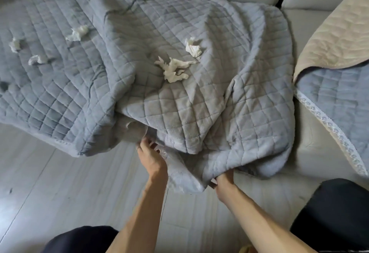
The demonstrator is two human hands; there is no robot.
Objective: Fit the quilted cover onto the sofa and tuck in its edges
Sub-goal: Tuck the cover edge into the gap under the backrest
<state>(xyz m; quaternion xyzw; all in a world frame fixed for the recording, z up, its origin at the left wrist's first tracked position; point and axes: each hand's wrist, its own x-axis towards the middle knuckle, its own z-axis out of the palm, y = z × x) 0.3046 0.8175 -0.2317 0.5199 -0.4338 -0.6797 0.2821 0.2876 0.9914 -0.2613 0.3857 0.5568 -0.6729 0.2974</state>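
A grey-blue quilted cover (179, 101) lies rumpled over the light grey sofa (305, 133), bunched into folds in the middle with its front edge hanging toward the floor. My left hand (150, 156) grips the cover's front edge where the fabric bunches. To the right, my right hand (224, 182) reaches under the hanging hem, its fingers hidden in the fabric and holding it. Both arms stretch forward from the bottom of the view.
Several crumpled white tissues (175, 69) lie scattered on top of the cover. A second cover (335, 85), beige on one side and blue with a lace trim, drapes over the sofa's right part. Pale plank floor (60, 192) lies below. My dark-clad knees show at the bottom.
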